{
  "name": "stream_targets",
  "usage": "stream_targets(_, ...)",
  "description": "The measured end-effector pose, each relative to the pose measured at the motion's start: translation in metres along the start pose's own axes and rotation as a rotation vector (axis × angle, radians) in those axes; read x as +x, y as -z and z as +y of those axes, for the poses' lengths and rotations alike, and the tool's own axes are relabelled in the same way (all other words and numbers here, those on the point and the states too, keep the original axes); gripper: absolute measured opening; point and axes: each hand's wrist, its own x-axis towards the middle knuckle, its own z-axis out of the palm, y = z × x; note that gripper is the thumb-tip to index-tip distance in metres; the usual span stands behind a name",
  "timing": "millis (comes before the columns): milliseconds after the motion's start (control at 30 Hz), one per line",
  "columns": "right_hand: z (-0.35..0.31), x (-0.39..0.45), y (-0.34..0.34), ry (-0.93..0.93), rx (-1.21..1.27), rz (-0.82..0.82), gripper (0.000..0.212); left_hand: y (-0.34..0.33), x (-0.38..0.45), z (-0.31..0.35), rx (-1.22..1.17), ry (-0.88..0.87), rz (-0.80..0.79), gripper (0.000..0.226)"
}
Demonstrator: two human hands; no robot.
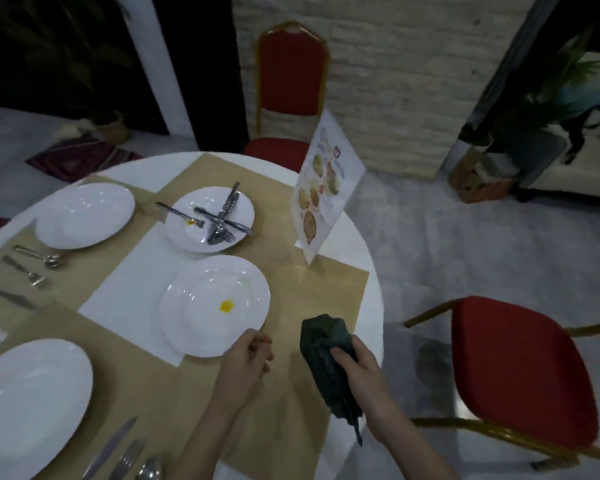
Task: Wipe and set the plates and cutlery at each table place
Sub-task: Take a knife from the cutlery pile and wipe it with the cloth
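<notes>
We grip the dark cloth (329, 358) in our right hand (361, 372), ready to wipe, while our left hand (250, 358), fingers curled and empty, sits at the rim of the stained plate (214, 304), one of four plates on the round table (368, 271), its cutlery (219, 216) piled on another.

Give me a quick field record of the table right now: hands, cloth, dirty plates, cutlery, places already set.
left hand: curled, holding nothing, at the near rim of the stained plate
right hand: grips the dark cloth over the placemat
stained plate: yellow spot near its middle, no cutlery on it
cutlery plate: several pieces of cutlery lying across it, small orange smear
far left plate: looks clean, cutlery beside it
near left plate: looks clean, knife, fork, spoon beside it
menu card: upright by the far edge
</notes>
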Motion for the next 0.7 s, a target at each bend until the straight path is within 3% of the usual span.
stream_targets(167, -0.031, 0.044, 0.006, 0.016, -0.071, -0.186, 0.016, -0.013, 0.000, 0.019, 0.013, 0.031, 0.092, 0.011)
stream_targets(367, -0.067, 0.084, 0.030, 0.115, -0.199, -0.433, 0.016, -0.041, -0.010, 0.044, -0.001, 0.123, 0.336, 0.014)
stream_targets(700, -0.092, 0.123, 0.039, 0.151, -0.324, -0.572, 0.016, -0.080, -0.011, 0.052, -0.071, 0.217, 0.491, 0.012)
